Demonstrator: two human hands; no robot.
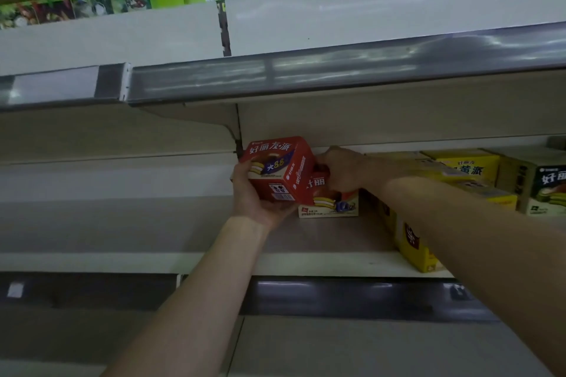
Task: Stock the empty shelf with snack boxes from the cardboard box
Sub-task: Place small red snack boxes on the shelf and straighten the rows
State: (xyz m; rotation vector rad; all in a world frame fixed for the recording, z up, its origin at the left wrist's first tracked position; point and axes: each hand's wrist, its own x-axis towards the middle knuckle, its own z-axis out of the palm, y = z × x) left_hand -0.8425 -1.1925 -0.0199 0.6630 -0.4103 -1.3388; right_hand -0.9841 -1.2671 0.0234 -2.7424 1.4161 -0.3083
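L hand, R hand: fingers curled

Tilted red snack box above shelf.

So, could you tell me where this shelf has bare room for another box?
Bare shelf runs left of the left hand and its held red box, and in front of the shelved red box the right hand grips. Further right, yellow boxes crowd it.

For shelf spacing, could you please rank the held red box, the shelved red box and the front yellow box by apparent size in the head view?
1. The held red box, in the left hand.
2. Then front yellow box and shelved red box, unranked: the right hand and arm hide part of each.
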